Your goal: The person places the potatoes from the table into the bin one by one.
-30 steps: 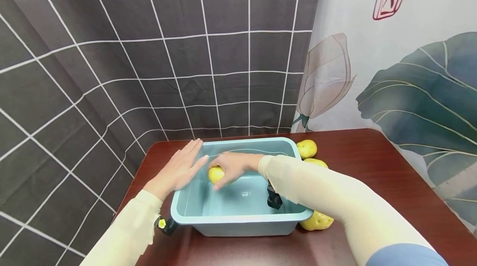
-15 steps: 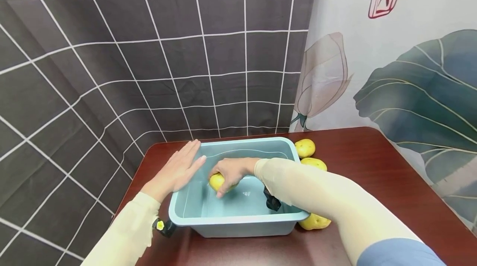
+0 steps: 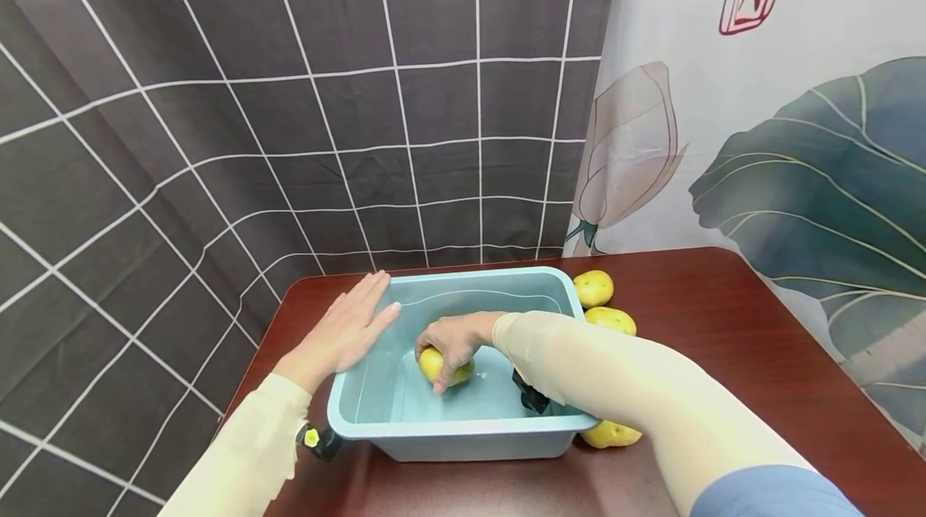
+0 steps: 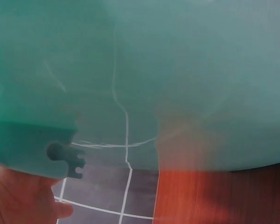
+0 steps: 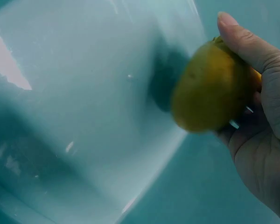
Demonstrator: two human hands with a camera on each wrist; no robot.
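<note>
A light blue plastic basin [image 3: 463, 427] stands on the table. Inside it, my right hand [image 3: 457, 340] grips a yellow potato [image 3: 432, 363], fingers over the top and thumb on the near side. In the right wrist view the potato [image 5: 210, 88] sits between the thumb and the curled fingers, close over the basin's floor. My left hand [image 3: 346, 332] rests with straight fingers on the basin's left rim. The left wrist view is mostly filled by the basin's outer wall [image 4: 130, 70], with part of the left hand [image 4: 23, 196] at the lower left.
Beyond the basin's right side lie several potatoes, one at the back [image 3: 594, 289], one nearer [image 3: 611, 319] and one by the front corner [image 3: 611, 434], partly hidden by the right sleeve. The red-brown table [image 3: 723, 324] backs onto a dark gridded curtain [image 3: 441, 115].
My right hand has moved the potato slightly right and toward me, lower inside the basin. The left hand keeps its place on the rim.
</note>
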